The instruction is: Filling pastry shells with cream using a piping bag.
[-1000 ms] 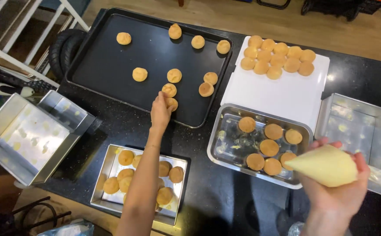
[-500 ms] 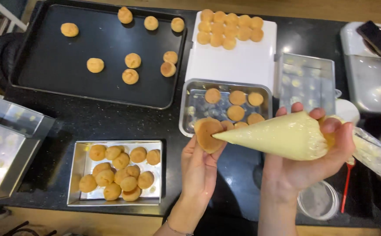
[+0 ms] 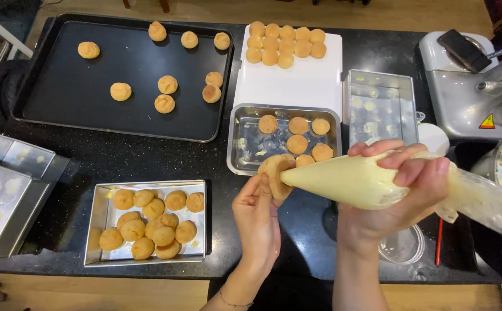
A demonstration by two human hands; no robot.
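Filling step: left hand (image 3: 257, 216) grips a puff (image 3: 275, 173), right hand (image 3: 398, 193) squeezes the piping bag (image 3: 343, 181); next needs steady pressure.

— What's on my bench (image 3: 147, 164) besides what I've got hold of?

— At the far left, a black baking tray (image 3: 61, 109) with loose puffs (image 3: 167, 84) scattered on it. Beside it, a white board (image 3: 297, 86) with more puffs (image 3: 285, 43) packed along its far edge.

— And closer to me?

— A steel pan (image 3: 245, 155) just below the board, a few puffs in its right half. At my near left, a second steel pan (image 3: 98, 230) crowded with puffs.

— Anything empty-looking?

— A deep steel tin (image 3: 403, 86) right of the board, smeared inside, and two more tins (image 3: 9, 196) at the left edge. A grey machine (image 3: 464, 98) sits at the far right.
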